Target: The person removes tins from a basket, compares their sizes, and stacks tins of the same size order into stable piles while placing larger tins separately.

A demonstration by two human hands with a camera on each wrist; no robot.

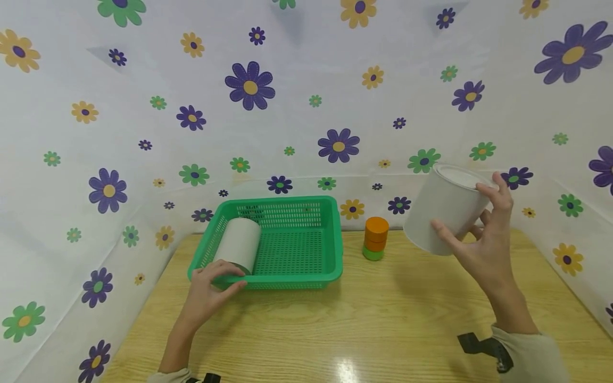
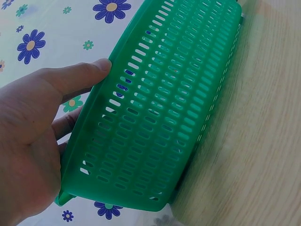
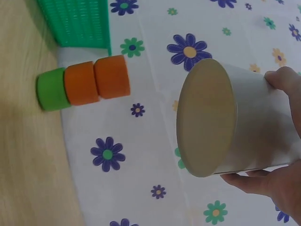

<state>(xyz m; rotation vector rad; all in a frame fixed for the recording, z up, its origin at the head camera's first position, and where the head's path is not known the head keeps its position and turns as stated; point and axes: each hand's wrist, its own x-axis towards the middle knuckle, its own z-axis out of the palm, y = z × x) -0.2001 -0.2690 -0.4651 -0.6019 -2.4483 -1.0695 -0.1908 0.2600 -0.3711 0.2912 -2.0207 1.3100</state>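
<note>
My left hand (image 1: 207, 290) grips the near left rim of a green plastic basket (image 1: 287, 278), its thumb outside the wall and fingers over the inner side. Inside the basket, along its left end, a white cylinder (image 1: 241, 239) lies on its side. My right hand (image 1: 486, 242) holds a larger white cylinder (image 1: 442, 213) tilted in the air above the table's right part. One flat end (image 3: 207, 117) of that cylinder faces the right wrist camera. Between the basket and the held cylinder stands a stack of two orange blocks (image 1: 376, 229) on a green block (image 1: 373, 252).
The wooden table (image 1: 306, 335) runs back to a white cloth (image 1: 297, 117) printed with flowers, which hangs behind and at both sides. The basket sits near the table's back edge, with the small stack just to its right.
</note>
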